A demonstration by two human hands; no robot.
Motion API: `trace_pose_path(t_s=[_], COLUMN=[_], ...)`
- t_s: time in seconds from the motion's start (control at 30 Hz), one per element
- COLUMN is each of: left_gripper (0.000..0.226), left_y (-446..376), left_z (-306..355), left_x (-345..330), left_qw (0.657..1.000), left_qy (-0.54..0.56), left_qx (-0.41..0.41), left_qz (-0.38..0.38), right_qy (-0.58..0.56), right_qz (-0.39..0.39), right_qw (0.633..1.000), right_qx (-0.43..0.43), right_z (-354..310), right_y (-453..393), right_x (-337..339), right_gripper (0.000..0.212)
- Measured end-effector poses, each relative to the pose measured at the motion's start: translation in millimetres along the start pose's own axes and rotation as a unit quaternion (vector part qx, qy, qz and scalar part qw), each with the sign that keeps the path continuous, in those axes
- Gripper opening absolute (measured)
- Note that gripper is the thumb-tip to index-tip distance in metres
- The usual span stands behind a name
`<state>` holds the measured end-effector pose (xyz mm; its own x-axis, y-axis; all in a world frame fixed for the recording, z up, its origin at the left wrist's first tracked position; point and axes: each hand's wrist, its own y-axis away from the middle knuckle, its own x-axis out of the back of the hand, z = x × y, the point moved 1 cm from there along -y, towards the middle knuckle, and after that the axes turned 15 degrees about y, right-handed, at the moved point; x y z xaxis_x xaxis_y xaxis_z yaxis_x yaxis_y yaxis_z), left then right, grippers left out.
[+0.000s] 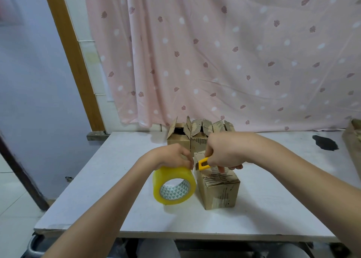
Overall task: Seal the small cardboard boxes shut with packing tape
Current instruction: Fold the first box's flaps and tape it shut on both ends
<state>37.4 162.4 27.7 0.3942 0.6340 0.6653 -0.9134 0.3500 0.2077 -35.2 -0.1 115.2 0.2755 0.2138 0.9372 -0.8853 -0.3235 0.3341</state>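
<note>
A small closed cardboard box (217, 188) stands in the middle of the white table (101, 189). My left hand (173, 157) grips a big yellowish roll of clear packing tape (173, 185) held just left of the box, lifted slightly. My right hand (224, 150) holds a yellow utility knife (203, 165) at the box's top left edge, between roll and box. Whether tape runs from the roll to the box is hard to see.
A row of open small cardboard boxes (187, 136) with raised flaps stands behind the hands at the table's far edge. A dark patch (325, 142) marks the table at far right, beside a cardboard container (353, 138). A pink curtain (234, 52) hangs behind.
</note>
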Motion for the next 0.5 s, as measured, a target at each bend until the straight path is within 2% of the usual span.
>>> trace_pose_path(t_s=[0.5], left_gripper=[0.007], left_y=[0.6], left_z=[4.0], left_x=[-1.4], left_qw=[1.0], left_qy=[0.001], left_qx=[-0.006], left_qz=[-0.012], right_qy=[0.009], right_qz=[0.012], right_qw=[1.0], right_qx=[-0.004], right_z=[-4.9], right_y=[-3.9], right_x=[-3.5], right_gripper=[0.028])
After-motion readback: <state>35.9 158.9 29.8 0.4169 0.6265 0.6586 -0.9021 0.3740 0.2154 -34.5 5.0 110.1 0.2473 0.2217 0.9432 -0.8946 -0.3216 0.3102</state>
